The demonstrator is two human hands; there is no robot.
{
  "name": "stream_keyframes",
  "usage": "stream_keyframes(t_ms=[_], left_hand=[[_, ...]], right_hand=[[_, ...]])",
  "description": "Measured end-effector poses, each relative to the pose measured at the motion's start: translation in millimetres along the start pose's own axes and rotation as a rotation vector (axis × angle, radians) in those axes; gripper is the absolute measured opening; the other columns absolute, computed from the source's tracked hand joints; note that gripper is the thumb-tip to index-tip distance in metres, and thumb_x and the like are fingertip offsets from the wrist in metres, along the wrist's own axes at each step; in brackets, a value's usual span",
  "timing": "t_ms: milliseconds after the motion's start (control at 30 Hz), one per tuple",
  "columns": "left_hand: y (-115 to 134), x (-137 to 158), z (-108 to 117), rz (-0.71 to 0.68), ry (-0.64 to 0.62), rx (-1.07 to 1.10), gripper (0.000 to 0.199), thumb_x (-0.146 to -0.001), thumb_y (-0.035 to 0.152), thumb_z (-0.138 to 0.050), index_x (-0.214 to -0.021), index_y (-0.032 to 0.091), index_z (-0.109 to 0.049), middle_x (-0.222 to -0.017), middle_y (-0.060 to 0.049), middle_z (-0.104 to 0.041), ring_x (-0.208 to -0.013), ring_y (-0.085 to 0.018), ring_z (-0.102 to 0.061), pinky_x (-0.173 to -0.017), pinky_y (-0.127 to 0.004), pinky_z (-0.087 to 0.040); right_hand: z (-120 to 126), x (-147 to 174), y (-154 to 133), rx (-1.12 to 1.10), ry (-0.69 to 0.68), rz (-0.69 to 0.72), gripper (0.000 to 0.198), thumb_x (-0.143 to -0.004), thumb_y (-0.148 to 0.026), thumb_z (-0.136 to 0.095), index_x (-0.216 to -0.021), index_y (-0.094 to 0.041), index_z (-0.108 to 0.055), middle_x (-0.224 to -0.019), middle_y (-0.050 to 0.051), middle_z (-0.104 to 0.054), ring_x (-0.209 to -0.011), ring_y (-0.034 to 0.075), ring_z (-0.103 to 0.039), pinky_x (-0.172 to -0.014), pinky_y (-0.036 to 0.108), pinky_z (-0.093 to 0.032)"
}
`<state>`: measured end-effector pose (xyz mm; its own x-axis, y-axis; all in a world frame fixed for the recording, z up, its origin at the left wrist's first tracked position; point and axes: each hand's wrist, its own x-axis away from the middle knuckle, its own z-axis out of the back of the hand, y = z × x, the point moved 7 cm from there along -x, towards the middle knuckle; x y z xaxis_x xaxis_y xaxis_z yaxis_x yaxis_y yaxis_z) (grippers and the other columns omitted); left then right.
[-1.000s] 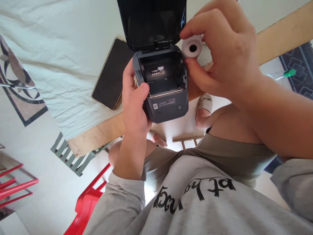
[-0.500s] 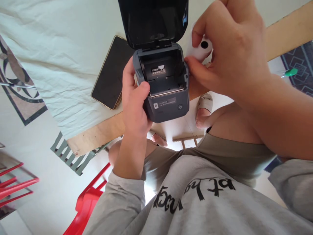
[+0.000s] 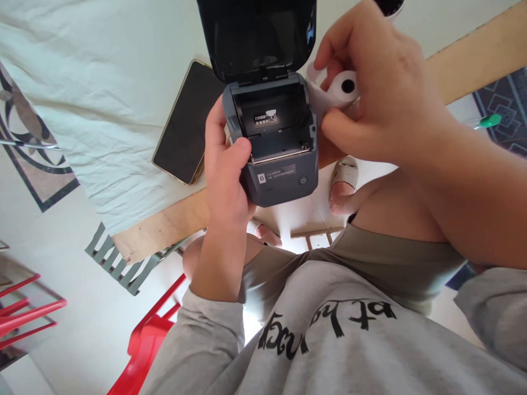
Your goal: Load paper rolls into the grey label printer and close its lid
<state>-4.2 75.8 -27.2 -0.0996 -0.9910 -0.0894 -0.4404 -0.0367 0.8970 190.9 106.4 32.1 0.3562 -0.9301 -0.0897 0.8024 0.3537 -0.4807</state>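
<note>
Left hand (image 3: 229, 181): fingers wrapped around the printer (image 3: 284, 186), apparently steadying it, lid (image 3: 257, 46) raised beyond them. Right hand (image 3: 385, 93): fingers partly curled, roll (image 3: 338, 90) held between thumb and fingers.

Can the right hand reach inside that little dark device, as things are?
Probably yes: the lid of the dark device stands open, and the right hand is close beside it, though that hand holds a white paper roll.

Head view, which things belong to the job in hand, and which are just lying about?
In use:
- open-lidded dark machine, in the left hand
- white roll, in the right hand

Apparently just lying about:
- flat black slab
- green-tipped object
- red chair
</note>
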Motion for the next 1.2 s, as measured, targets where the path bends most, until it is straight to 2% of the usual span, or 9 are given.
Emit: stream_keyframes(t_ms=[133,300,367,467,633,767,933,1133,1200], left_hand=[[0,-1,2,-0.01,0.015,-0.022,0.031,-0.1,0.054,-0.072,-0.127,0.042,-0.081,-0.126,0.001,-0.077,-0.116,-0.023,-0.075,-0.105,-0.035,-0.064],[-3,-3,3,-0.014,0.006,-0.021,0.031,-0.099,0.054,-0.072,-0.126,0.042,-0.081,-0.126,0.001,-0.078,-0.113,-0.024,-0.075,-0.102,-0.036,-0.065],[-3,-2,3,-0.011,0.011,-0.036,0.031,-0.098,0.056,-0.072,-0.125,0.043,-0.081,-0.125,0.001,-0.078,-0.112,-0.025,-0.075,-0.101,-0.037,-0.066],[-2,-1,3,-0.009,0.031,-0.041,0.03,-0.099,0.055,-0.072,-0.125,0.044,-0.081,-0.125,0.001,-0.078,-0.112,-0.025,-0.076,-0.1,-0.039,-0.067],[-4,-1,1,-0.021,-0.003,0.011,0.031,-0.101,0.05,-0.071,-0.129,0.04,-0.08,-0.125,0.0,-0.079,-0.111,-0.024,-0.077,-0.097,-0.037,-0.068],[-9,-7,8,-0.095,-0.009,0.019,0.037,-0.098,0.054,-0.074,-0.131,0.039,-0.081,-0.123,0.001,-0.082,-0.105,-0.021,-0.08,-0.091,-0.032,-0.07],[-16,-11,15,-0.116,-0.028,0.013,0.046,-0.092,0.058,-0.078,-0.134,0.04,-0.08,-0.123,0.001,-0.084,-0.105,-0.022,-0.082,-0.092,-0.033,-0.071],[-14,-9,13,-0.109,-0.021,0.009,0.042,-0.095,0.056,-0.077,-0.133,0.039,-0.08,-0.124,0.001,-0.083,-0.106,-0.022,-0.081,-0.095,-0.033,-0.07],[-13,-8,11,-0.103,-0.012,0.017,0.04,-0.097,0.055,-0.075,-0.134,0.039,-0.08,-0.124,0.001,-0.083,-0.107,-0.022,-0.081,-0.095,-0.034,-0.07]], right_hand=[[-6,0,6,0.048,-0.047,0.043,0.046,-0.085,-0.028,-0.056,-0.131,-0.023,-0.06,-0.133,0.007,-0.06,-0.116,0.012,-0.058,-0.09,0.029,-0.046],[-3,0,15,0.152,-0.038,-0.117,0.044,-0.097,-0.052,-0.053,-0.131,-0.027,-0.066,-0.136,0.008,-0.059,-0.098,0.009,-0.05,-0.077,0.028,-0.025],[-3,-2,13,0.126,-0.06,-0.147,0.043,-0.093,-0.048,-0.062,-0.131,-0.028,-0.066,-0.131,0.006,-0.062,-0.097,0.008,-0.05,-0.08,0.028,-0.029],[-2,-7,8,0.077,-0.077,-0.166,0.049,-0.087,-0.039,-0.069,-0.135,-0.028,-0.064,-0.131,0.005,-0.064,-0.118,0.015,-0.06,-0.098,0.033,-0.045],[3,-8,5,0.015,-0.07,-0.211,0.059,-0.082,-0.03,-0.067,-0.141,-0.024,-0.06,-0.14,0.005,-0.063,-0.137,0.02,-0.06,-0.119,0.041,-0.05],[5,-5,3,-0.027,-0.049,-0.182,0.06,-0.082,-0.023,-0.057,-0.142,-0.026,-0.059,-0.149,0.003,-0.057,-0.13,0.015,-0.058,-0.116,0.036,-0.051],[2,-2,1,-0.113,-0.025,-0.099,0.066,-0.079,-0.02,-0.053,-0.145,-0.019,-0.052,-0.135,0.003,-0.061,-0.09,0.003,-0.039,-0.098,0.028,-0.043],[-6,-9,11,-0.198,-0.065,-0.095,0.04,-0.073,-0.02,-0.065,-0.112,-0.017,-0.058,-0.113,0.0,-0.065,-0.086,0.001,-0.034,-0.083,0.022,-0.029],[-5,-9,12,-0.235,-0.047,-0.102,0.044,-0.072,-0.019,-0.067,-0.115,-0.018,-0.058,-0.107,-0.001,-0.064,-0.086,0.0,-0.039,-0.08,0.021,-0.028]])
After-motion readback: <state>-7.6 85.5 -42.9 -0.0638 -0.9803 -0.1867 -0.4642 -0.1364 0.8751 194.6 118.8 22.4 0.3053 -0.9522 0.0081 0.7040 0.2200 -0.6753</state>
